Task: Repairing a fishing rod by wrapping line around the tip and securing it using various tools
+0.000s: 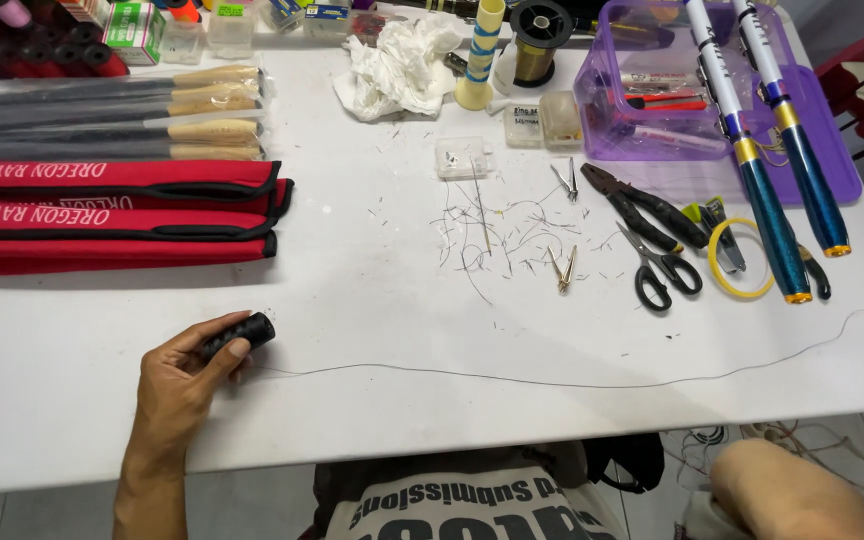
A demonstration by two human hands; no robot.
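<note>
On white table, L hand grips black handle; R unseen; purple bin w/ pens.

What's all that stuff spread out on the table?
Rod sleeves: three, red, left side.
Bagged rods: several, cork handles, far left.
Telescopic rods: two, blue-white, right.
Plastic bin: one, purple, far right.
Scissors: one, black, centre right.
Pliers: one, black, beside scissors.
Tissue: one, white, far centre.
Thin wire: one, dark, along near edge.
Left hand: holds black handle.
Right hand: not in view.
</note>
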